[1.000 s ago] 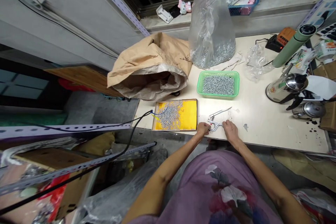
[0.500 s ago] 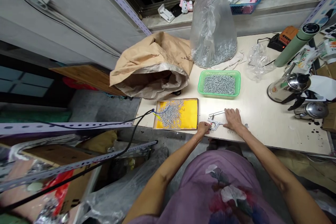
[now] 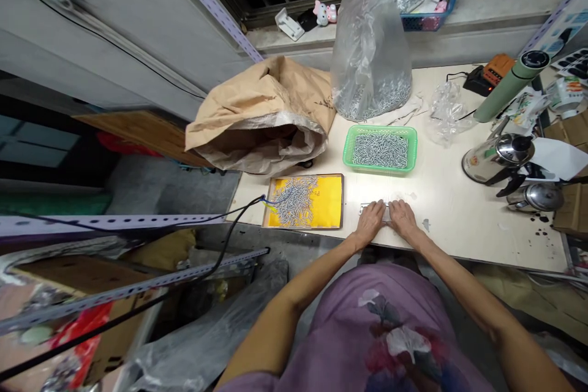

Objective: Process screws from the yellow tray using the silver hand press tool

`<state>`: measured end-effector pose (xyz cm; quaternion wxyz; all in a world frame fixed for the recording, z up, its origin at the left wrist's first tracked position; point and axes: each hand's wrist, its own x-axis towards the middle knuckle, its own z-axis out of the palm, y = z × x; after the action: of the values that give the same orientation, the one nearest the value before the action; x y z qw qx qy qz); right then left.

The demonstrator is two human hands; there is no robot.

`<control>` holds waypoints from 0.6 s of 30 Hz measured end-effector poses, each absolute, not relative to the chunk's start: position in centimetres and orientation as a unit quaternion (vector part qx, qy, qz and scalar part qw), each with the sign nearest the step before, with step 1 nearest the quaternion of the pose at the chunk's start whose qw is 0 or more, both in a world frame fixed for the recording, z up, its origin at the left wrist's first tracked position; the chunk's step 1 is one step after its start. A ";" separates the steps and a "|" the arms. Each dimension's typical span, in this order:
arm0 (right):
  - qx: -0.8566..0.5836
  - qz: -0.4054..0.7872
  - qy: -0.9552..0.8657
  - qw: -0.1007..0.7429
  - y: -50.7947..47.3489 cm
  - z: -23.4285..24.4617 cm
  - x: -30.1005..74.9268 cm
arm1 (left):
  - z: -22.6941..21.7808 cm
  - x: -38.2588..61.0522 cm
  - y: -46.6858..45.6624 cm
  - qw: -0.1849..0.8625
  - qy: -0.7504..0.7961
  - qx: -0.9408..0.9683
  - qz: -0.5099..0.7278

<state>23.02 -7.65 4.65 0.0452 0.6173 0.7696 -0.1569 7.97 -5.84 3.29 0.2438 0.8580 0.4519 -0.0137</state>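
A small silvery metal hinged frame [image 3: 364,206] lies at the front of the table, mostly covered by my hands. My left hand [image 3: 370,222] has its fingers curled over the frame's left part. From the right, my right hand [image 3: 402,218] grips the other end, fingers bent and close to the left ones. Just left of my left hand is a shallow tray with a yellow bottom [image 3: 329,201], with many small metal pins [image 3: 296,202] heaped in its left part. Beyond my hands stands a green plastic basket [image 3: 348,159] full of similar pins [image 3: 380,150].
Behind are an open brown paper sack [image 3: 266,95] and a clear plastic bag [image 3: 370,43] of metal parts. A green flask [image 3: 509,89], a steel kettle [image 3: 491,156] and a small steel pot [image 3: 542,197] stand to the right. Black cables [image 3: 234,223] hang across the tray's left edge.
The metal frame, spread open before, is now folded flatter under my hands. My left hand has moved right and up onto it; my right hand has shifted slightly left and down.
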 end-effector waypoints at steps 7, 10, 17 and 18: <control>0.610 -0.169 0.772 0.059 -8.3 4.0 23.1 | 2.4 9.2 -4.0 0.225 0.375 0.896 -0.076; 0.621 -0.172 0.762 0.064 -8.5 4.1 22.8 | 2.2 9.1 -4.1 0.218 0.358 0.903 -0.093; 0.612 -0.212 0.757 0.081 -7.4 4.7 23.4 | 1.1 9.1 -3.4 0.270 0.349 0.894 -0.081; 0.609 -0.216 0.759 0.083 -7.2 4.8 23.5 | 0.9 9.2 -3.1 0.273 0.345 0.894 -0.085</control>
<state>23.55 -7.22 4.81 0.0835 0.6091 0.7587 -0.2156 9.18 -3.14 0.93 0.2732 0.8940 0.3448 -0.0851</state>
